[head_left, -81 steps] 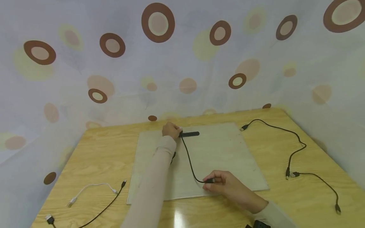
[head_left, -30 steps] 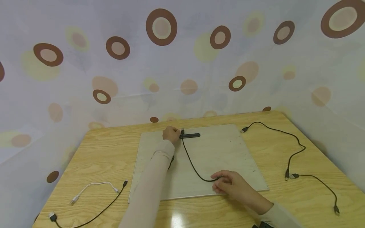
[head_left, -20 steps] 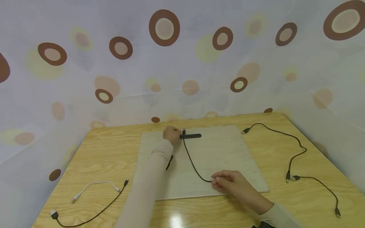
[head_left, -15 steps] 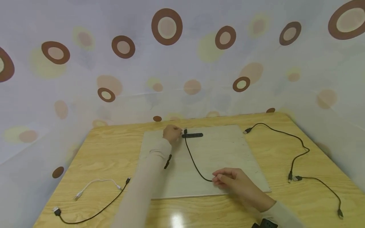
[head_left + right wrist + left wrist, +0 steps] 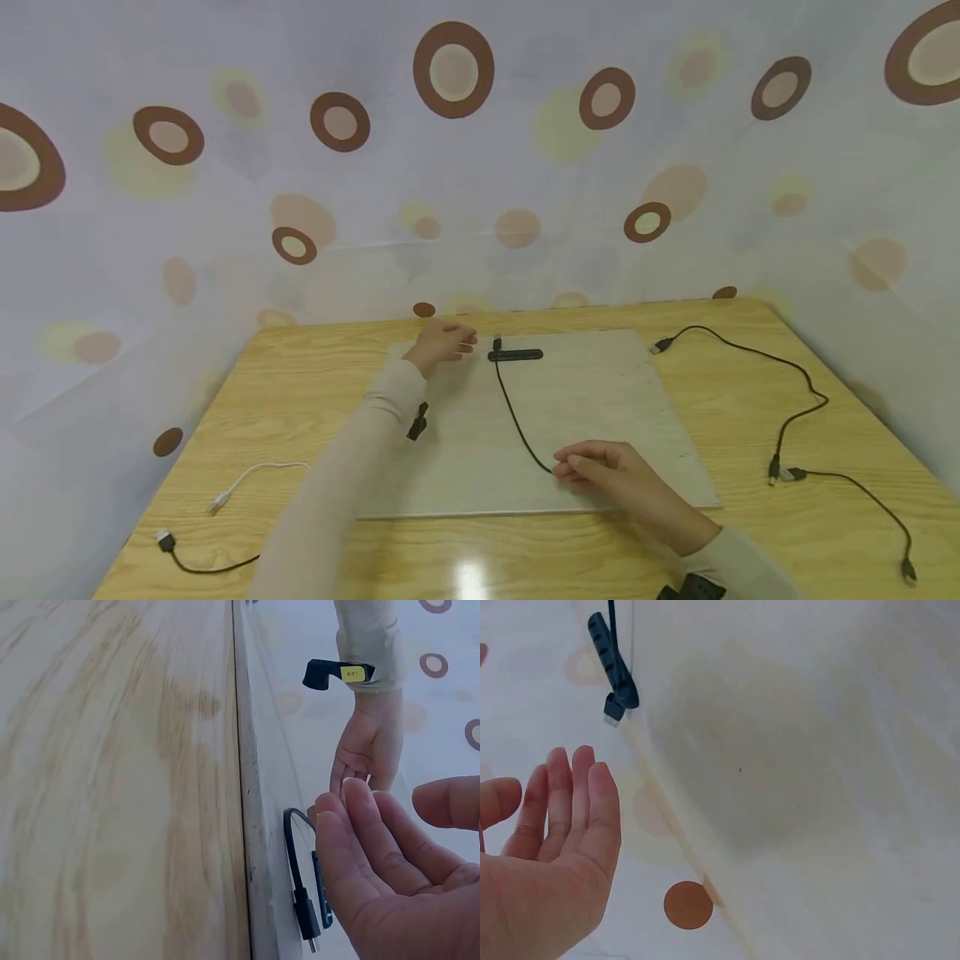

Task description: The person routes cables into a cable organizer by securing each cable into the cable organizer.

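A black cable with a plug at each end lies on the pale board [image 5: 600, 400]. Its upper end, the USB plug [image 5: 497, 342], sits in a notch of the black slotted cable clip [image 5: 517, 355], also seen in the left wrist view. To the left of that clip, my left hand [image 5: 444, 340] hovers apart from it, fingers loosely extended and holding nothing. My right hand [image 5: 611, 475] is beside the cable's near end, its thumb apart from its fingers in the right wrist view. There the small plug [image 5: 306, 919] shows beside the fingers; whether they touch the cable is hidden.
At the right of the wooden table [image 5: 285, 392] lie a long black cable [image 5: 787, 364] and a shorter black cable [image 5: 862, 483]. A white cable [image 5: 247, 475] and another black cable [image 5: 210, 571] lie at the left, partly behind my left sleeve. Patterned cloth [image 5: 375, 183] stands behind.
My left hand has let go at the clip and drawn back left, its fingers extending. My right hand held the near plug earlier; its fingers have since loosened. The view has shifted slightly.
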{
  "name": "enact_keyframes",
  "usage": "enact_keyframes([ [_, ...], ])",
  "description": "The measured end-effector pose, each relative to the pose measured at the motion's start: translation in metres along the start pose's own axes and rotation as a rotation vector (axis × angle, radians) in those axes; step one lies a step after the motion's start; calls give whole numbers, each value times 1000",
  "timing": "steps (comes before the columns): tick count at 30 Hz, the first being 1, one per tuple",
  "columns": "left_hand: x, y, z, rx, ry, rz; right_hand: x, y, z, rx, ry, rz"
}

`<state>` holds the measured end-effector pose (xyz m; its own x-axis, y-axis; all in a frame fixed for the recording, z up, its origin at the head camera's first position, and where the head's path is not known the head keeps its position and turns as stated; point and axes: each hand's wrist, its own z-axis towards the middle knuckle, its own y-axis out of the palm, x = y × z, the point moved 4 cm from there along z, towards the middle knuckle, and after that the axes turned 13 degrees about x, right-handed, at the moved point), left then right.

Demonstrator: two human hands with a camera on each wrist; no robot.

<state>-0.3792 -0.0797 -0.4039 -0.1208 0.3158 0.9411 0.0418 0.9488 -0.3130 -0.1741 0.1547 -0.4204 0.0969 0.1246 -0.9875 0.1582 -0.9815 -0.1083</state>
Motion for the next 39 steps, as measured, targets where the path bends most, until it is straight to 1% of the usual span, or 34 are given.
enact_keyframes([
  [2,3,-3,-3,-29,-1,-19,0,2,1,-2,1,6],
  [5,7,-8,-12,-81,11,-22,-1,5,3,-3,-7,12],
  [8,9,-14,-23,-121,38,-5,-3,9,6,-12,-21,19],
  [10,7,-19,-28,-140,56,15,-5,12,8,-21,-24,28],
  [13,2,-29,-33,-147,65,43,-7,16,9,-34,-26,32],
  [16,-4,-42,-35,-151,51,59,-9,19,10,-44,-30,40],
  [20,-7,-60,-39,-149,59,62,-9,23,12,-58,-28,56],
  [24,-9,-77,-46,-155,67,84,-10,28,14,-85,-29,68],
  [27,-8,-87,-54,-176,80,114,-11,30,16,-98,-30,71],
  [33,-6,-104,-75,-202,120,151,-9,31,18,-94,-8,65],
  [36,-10,-114,-84,-215,131,173,-8,32,19,-94,-4,65],
  [39,-15,-124,-92,-220,135,193,-11,34,19,-99,-23,64],
])
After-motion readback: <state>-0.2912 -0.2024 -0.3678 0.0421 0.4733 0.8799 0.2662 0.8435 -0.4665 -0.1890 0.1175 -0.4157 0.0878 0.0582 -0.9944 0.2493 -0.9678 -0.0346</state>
